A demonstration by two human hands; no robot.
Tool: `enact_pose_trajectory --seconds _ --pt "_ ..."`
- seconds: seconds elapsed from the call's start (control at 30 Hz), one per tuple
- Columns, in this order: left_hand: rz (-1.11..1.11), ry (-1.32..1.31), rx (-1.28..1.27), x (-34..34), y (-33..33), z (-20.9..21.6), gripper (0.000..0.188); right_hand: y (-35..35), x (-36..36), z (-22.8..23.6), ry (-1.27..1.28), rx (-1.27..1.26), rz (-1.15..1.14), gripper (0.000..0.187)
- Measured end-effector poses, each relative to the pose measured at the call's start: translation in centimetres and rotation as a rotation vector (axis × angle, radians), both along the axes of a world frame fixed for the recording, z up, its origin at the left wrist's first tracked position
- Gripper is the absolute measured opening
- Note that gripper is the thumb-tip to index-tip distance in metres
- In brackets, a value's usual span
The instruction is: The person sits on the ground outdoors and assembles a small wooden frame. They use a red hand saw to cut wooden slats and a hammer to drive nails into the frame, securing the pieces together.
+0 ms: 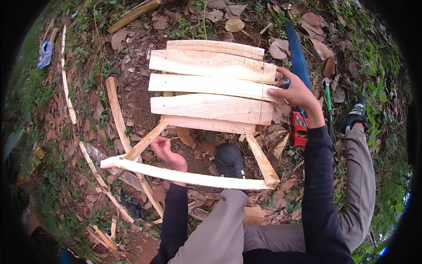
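A small slatted wooden frame (pixel 206 105) stands before me, made of several pale boards side by side. Two slanting wooden legs run toward me from it, the left leg (pixel 145 141) and the right leg (pixel 262 160), joined by a long pale crossbar (pixel 189 174). My right hand (pixel 295 90) grips the boards' right end, thumb on top. A small blue piece, mostly hidden, shows between its thumb and forefinger. My left hand (pixel 169 155) is beside the left leg, behind the crossbar, fingers loosely bent; whether they touch the leg is unclear.
A handsaw with a blue blade (pixel 298 53) and red handle (pixel 300 132) lies right of the frame, next to a green-handled tool (pixel 328 99). Loose wood strips (pixel 116 110) lie left. My dark shoe (pixel 229 159) is beneath the frame. Dry leaves cover the ground.
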State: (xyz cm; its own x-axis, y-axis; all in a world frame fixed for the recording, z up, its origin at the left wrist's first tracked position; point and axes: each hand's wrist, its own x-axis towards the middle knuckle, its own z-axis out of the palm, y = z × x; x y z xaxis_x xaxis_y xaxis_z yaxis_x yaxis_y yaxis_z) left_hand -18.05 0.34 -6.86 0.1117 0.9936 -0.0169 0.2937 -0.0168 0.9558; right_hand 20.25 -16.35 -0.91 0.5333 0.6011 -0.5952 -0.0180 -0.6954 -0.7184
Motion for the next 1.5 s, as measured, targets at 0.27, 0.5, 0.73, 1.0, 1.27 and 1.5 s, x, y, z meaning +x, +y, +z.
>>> enact_pose_trajectory --seconds 0.27,0.5,0.73,1.0,1.27,1.5 --pt "-0.061 0.054 -0.526 1.1 4.7 0.4 0.046 3.1 3.2 -2.5 0.275 0.086 0.032 0.048" --pt "-0.048 -0.428 -0.693 -0.1 4.4 -1.5 0.042 3.3 2.4 -2.3 0.063 0.215 0.136 0.036" --pt "-0.041 -0.472 -0.699 -3.8 -1.1 0.6 0.039 0.6 0.0 1.3 0.025 0.228 0.199 0.040" --pt "0.033 -0.570 -0.904 -4.3 -5.1 0.7 0.047 -0.1 -1.4 -0.6 -0.058 0.092 0.293 0.042" --pt "0.133 -0.801 -1.086 -3.0 -2.9 0.9 0.066 0.8 -0.6 -0.5 0.002 -0.016 0.301 0.048" --pt "0.075 -0.795 -1.115 -2.3 -2.6 1.0 0.064 1.7 1.2 -0.1 0.213 -0.184 0.292 0.074"
